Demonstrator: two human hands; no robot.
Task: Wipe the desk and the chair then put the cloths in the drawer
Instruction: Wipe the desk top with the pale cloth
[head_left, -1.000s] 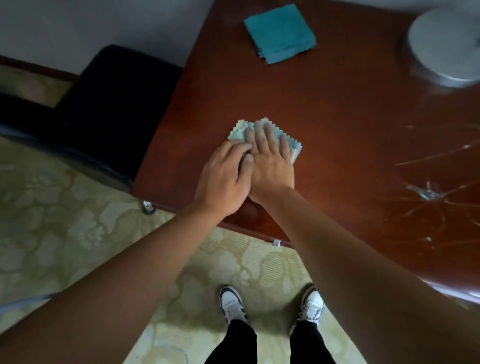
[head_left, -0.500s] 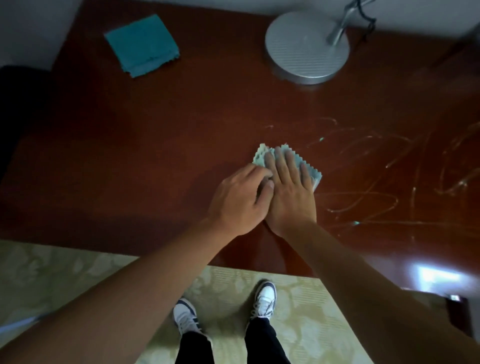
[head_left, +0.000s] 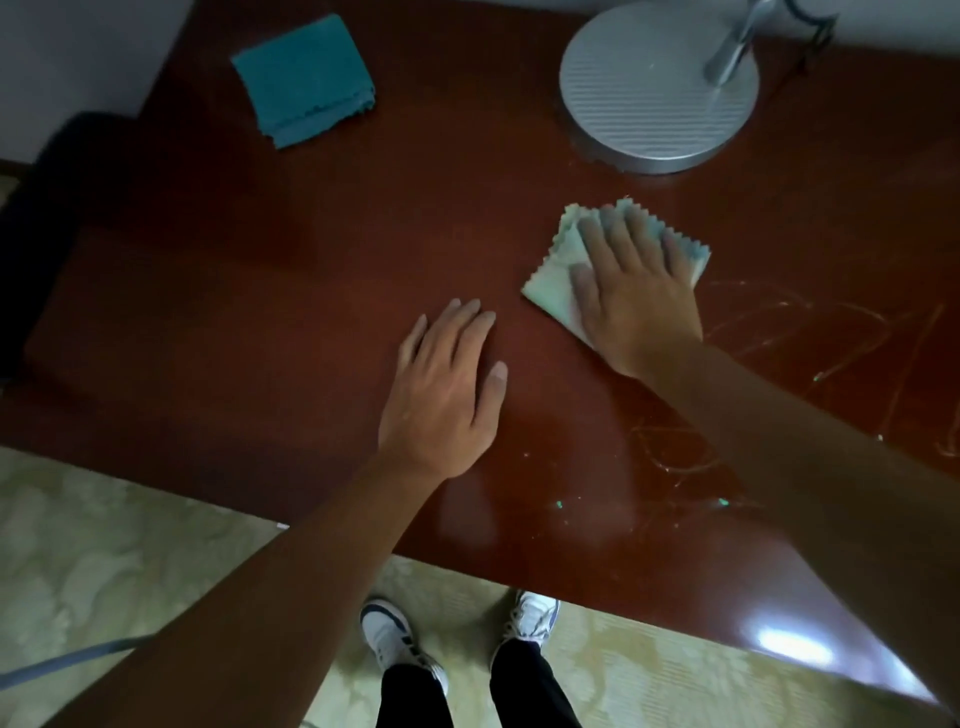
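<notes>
Both hands flat: R (head_left: 631, 291) on pale cloth (head_left: 553, 278), L (head_left: 447, 384) on desk (head_left: 260, 291).

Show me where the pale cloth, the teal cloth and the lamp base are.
pale cloth (head_left: 553, 283), head view, bare left corner beside the thumb.
teal cloth (head_left: 304, 80), head view, middle of the folded top.
lamp base (head_left: 644, 93), head view, ribbed disc top.

A pale green, zigzag-edged cloth (head_left: 558, 280) lies folded mid-tabletop (head_left: 311, 291); a teal cloth (head_left: 304, 78), apparently folded too, sits at the far-left corner.
</notes>
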